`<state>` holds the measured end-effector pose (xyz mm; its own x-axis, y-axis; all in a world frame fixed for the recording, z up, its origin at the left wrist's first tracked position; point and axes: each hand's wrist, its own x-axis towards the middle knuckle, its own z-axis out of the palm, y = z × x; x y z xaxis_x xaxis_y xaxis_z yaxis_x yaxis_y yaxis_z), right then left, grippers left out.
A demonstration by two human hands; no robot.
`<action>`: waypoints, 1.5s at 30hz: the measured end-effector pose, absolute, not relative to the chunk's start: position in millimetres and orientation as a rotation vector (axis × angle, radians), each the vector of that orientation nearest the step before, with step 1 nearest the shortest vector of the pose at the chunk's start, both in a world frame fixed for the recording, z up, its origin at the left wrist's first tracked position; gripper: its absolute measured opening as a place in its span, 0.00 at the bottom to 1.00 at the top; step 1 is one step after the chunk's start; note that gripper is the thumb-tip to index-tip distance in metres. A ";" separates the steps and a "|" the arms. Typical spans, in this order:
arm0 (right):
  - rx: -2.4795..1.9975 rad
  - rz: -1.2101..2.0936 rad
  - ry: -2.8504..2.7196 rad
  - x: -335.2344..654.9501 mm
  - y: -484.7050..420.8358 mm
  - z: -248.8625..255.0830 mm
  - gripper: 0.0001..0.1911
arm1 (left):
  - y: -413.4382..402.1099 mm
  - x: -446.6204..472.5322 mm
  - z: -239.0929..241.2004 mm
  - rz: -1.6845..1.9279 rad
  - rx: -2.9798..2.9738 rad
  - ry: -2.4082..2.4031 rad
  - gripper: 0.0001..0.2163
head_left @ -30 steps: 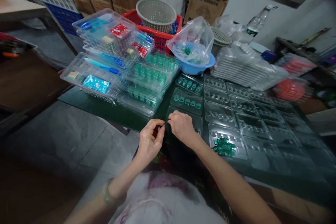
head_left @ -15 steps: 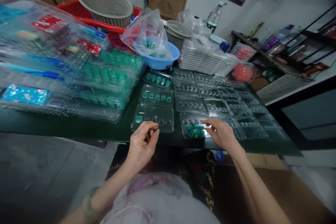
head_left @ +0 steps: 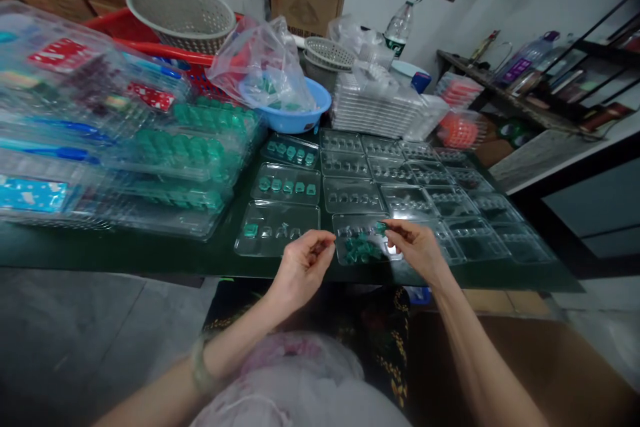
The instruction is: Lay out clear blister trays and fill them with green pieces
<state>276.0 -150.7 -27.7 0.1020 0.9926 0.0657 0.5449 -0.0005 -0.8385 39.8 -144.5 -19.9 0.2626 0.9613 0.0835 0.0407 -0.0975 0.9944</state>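
Clear plastic blister trays point(head_left: 354, 195) lie in rows on a dark green table point(head_left: 150, 250). My right hand point(head_left: 417, 248) pinches a small green piece point(head_left: 381, 227) just above a pile of green pieces point(head_left: 361, 249) in the nearest tray. My left hand point(head_left: 303, 267) hovers at the table's front edge with its fingertips pinched together; I cannot make out anything in them. Just beyond it lies a tray point(head_left: 277, 228) holding one green piece. Two trays behind that one hold rows of green pieces.
Stacks of filled clear packs point(head_left: 125, 147) stand at the left. Behind are a blue bowl point(head_left: 295, 117) with a plastic bag, a red crate with a grey basket point(head_left: 181, 13), a stack of trays point(head_left: 380, 110), a water bottle point(head_left: 399, 25) and cardboard boxes. Shelves stand at the right.
My right hand moved from the left tray to the pile of green pieces and picked one up. My left hand shifted right along the table edge. The view turned right.
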 end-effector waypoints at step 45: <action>-0.962 1.677 -1.016 120.3 -142.9 -29.4 0.11 | -150.9 -18.1 -28.0 1.373 1.495 1.036 0.03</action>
<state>120.3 -142.9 -29.4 -0.2703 0.9506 -0.1527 -0.3048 -0.2349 -0.9230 -18.1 -150.9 -28.0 0.0598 0.9498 0.3069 0.0347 -0.3093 0.9503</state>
